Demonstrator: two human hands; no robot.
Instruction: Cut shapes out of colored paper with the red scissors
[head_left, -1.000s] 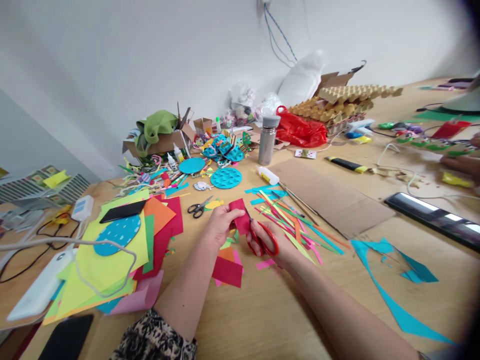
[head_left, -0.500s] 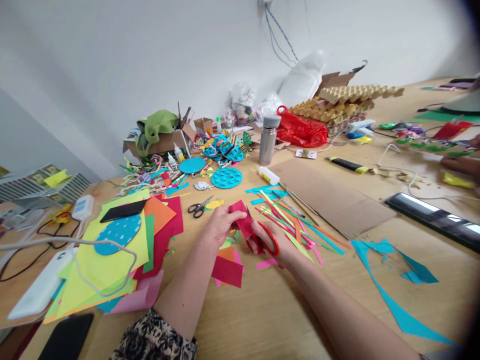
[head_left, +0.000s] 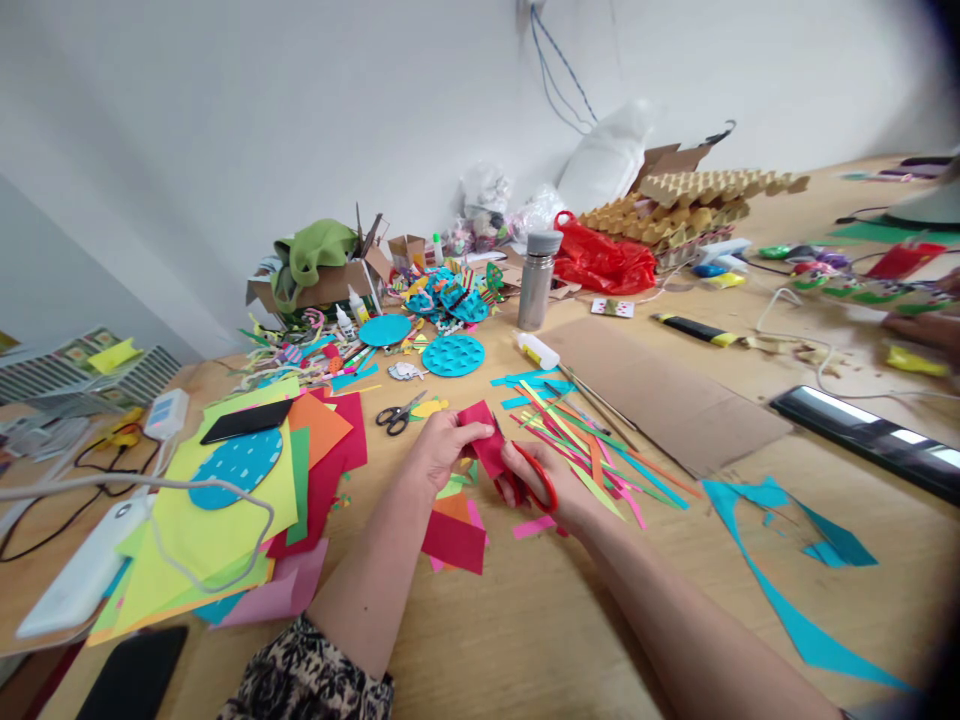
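Between thumb and fingers, my left hand pinches a small piece of red paper above the table. My right hand grips red-handled scissors, whose blades lie against the paper's right edge. Below my hands lies a red paper rectangle over orange and pink scraps. Just right of my right hand spreads a pile of thin coloured paper strips. Black-handled scissors rest to the left, beside a yellow cutout.
Coloured paper sheets with a phone cover the left side. A steel bottle, blue discs and a glue bottle stand or lie ahead. Cardboard and blue offcuts lie right. Another person's hand is at far right.
The scissor handles in my right hand have shifted slightly and look closer together. My left hand keeps the red paper in nearly the same place.
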